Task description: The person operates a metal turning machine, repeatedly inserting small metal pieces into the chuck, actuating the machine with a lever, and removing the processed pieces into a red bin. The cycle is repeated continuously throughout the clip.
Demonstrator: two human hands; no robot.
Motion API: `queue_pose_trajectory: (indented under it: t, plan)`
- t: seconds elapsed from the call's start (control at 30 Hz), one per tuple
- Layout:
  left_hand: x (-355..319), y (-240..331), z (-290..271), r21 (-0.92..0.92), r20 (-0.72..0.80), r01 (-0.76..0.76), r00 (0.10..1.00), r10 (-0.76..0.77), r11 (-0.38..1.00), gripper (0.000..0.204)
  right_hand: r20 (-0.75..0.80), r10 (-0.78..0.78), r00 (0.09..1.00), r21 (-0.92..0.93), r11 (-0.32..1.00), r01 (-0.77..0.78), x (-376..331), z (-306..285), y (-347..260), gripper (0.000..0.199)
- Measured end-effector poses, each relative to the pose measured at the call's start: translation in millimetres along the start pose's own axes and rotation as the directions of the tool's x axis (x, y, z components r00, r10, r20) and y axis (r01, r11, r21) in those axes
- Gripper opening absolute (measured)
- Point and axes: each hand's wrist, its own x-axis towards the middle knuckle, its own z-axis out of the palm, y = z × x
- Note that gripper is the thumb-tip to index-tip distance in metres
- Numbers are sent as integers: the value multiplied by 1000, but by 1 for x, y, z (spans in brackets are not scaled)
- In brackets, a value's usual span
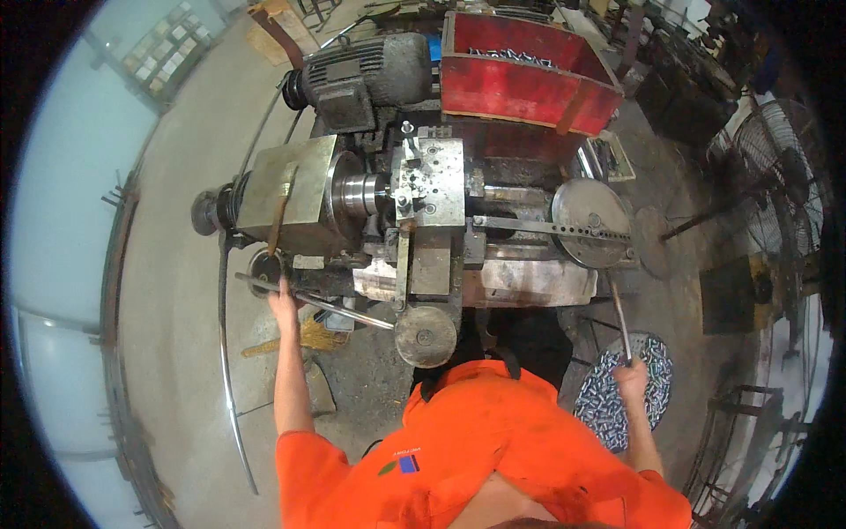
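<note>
The left hand (pixel 283 309) is gripping a steel rod (pixel 352 316) along the near side of the lathe (pixel 432 181); the right hand (pixel 630 376) is clasping a steel lever (pixel 621 316) above small metal cylinders (pixel 602 406). Behind, a red bin (pixel 520 93) is standing.

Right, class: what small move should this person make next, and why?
Probably a gentle nudge of the left rod: the left hand is on it, and it runs to the small disc near the tool block, while the right hand holds the other rod.
</note>
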Motion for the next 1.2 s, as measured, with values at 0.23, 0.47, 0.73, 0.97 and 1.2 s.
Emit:
queue_pose_trajectory:
  t: [0.23,0.47,0.73,0.97,1.2]
  plan:
    - [-1,2,13,-43,-26,49,998,-50,998,35,47,156,987,325,932,-163,-37,26,-48,24]
    - [-7,5,15,-83,-57,-22,998,17,996,32,89,115,989,394,908,-141,-41,28,-50,22]
    - [-9,20,10,79,-34,39,999,-37,996,29,79,92,993,64,993,-97,-4,-11,-25,38]
    - [0,-4,12,6,115,71,991,-71,997,39,-142,-90,986,-615,788,-17,153,-62,63,32]
    - [3,-8,-2,-209,85,229,973,-216,951,48,-435,-216,874,-536,842,-59,175,-42,8,63]
